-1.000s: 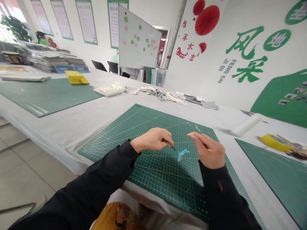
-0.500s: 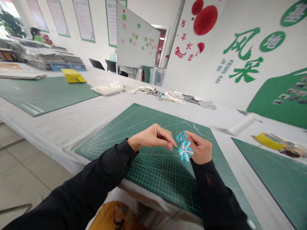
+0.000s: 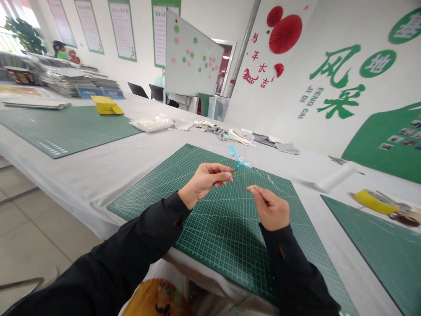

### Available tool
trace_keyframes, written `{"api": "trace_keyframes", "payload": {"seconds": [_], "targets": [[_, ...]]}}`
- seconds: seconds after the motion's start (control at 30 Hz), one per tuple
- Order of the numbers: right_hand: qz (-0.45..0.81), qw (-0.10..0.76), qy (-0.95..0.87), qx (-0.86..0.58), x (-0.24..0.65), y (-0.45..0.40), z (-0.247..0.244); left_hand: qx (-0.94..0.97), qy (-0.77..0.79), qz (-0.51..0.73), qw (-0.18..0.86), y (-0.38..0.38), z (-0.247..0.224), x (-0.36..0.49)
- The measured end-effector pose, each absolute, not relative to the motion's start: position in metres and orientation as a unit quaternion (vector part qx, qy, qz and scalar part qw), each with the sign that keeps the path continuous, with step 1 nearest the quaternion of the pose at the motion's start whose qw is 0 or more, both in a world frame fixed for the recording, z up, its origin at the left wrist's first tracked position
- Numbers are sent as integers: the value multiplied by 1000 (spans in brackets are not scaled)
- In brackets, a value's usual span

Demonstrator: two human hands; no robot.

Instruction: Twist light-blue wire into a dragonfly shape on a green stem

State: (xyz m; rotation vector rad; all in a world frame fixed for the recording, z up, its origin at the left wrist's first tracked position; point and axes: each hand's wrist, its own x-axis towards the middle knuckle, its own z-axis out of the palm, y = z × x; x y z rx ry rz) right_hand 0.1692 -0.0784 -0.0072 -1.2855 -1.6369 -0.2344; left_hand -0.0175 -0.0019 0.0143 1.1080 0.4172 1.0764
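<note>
Two hands hover over a green cutting mat [image 3: 210, 245]: the left hand [image 3: 204, 180] pinches the stem of a blue pipe-cleaner flower [image 3: 238, 159], its long axis slanting far and right from that grip, while the empty, half-curled right hand [image 3: 269, 208] hangs apart, near of the bloom.

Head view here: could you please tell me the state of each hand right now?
Left hand: closed, holding the green stem of a blue pipe-cleaner flower with white beads.
Right hand: open, fingers loosely curled, holding nothing.

Yellow tape roll [image 3: 371, 201] near white roll [image 3: 335, 177]; fabric scraps [image 3: 240, 137]; whiteboard [image 3: 194, 52] beyond.
</note>
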Motion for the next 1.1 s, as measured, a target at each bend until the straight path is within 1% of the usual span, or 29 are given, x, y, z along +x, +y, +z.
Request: {"api": "trace_keyframes", "payload": {"seconds": [0.3, 0.6, 0.8, 1.1], "targets": [[-149, 453, -725, -496, 164, -80, -5, 510, 229, 515, 650, 2, 11, -14], [-197, 438, -753, -450, 163, -80, -5, 528, 274, 538, 598, 2, 10, -11], [-202, 431, -765, -434, 160, -83, -4, 563, 327, 540, 534, 1, 10, -9], [-193, 427, -780, -416, 156, -83, -4, 573, 344, 541, 510, 0, 8, -8]]}}
